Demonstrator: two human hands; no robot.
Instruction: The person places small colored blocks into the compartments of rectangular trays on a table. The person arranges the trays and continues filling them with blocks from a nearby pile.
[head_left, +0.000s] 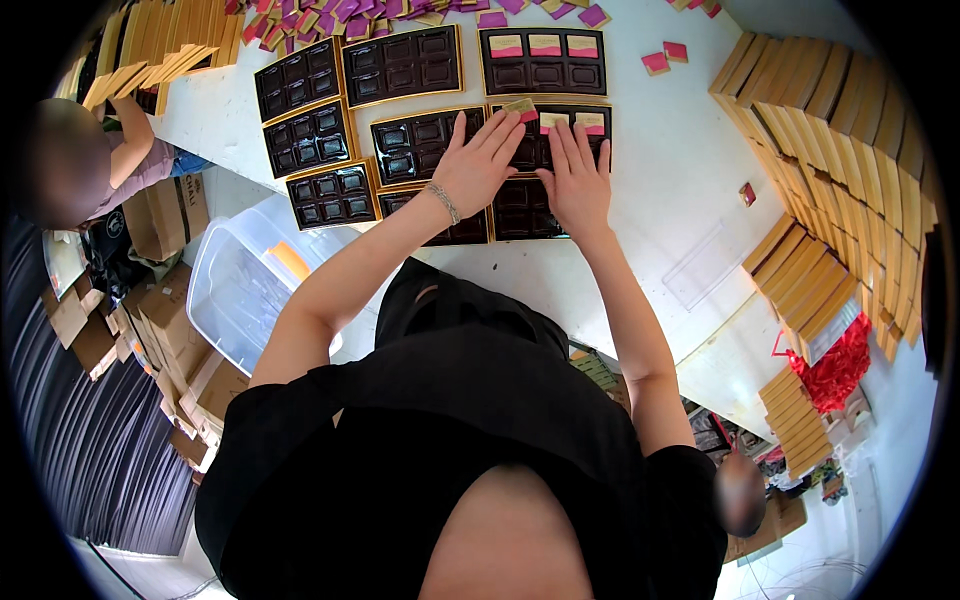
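On the white table (pixel 690 150), holds both hands palm down over a dark tray (pixel 531 152) in the right-hand column, between one tray beyond and another nearer the body. Rests the left hand (pixel 478 165) with fingers outstretched and tips at a small gold piece (pixel 519 108), askew by the upper left compartment, seemingly to steady or straighten it; cannot tell about any pinch. Holds the right hand (pixel 580 190) unclenched, thumb apart from the fingers, tips at or just over a gold-and-pink piece (pixel 554 121); cannot tell touch from hover. Angles both forearms inward, probably for room side by side without crossing.

Around the hands, three columns of trays packed closely, likely for easy reach from one standing spot. Beyond them, a loose heap of coloured pieces (pixel 340 12), perhaps placed there for being handy yet out of the way.

Looks near black and glossy, the tray under the hands, with squarish compartments and partly hidden. In the farther tray (pixel 545 88), bears three flat pieces (pixel 545 45), gold above and pink below, across the upper row; lower row bare, with bright reflections on the surface.
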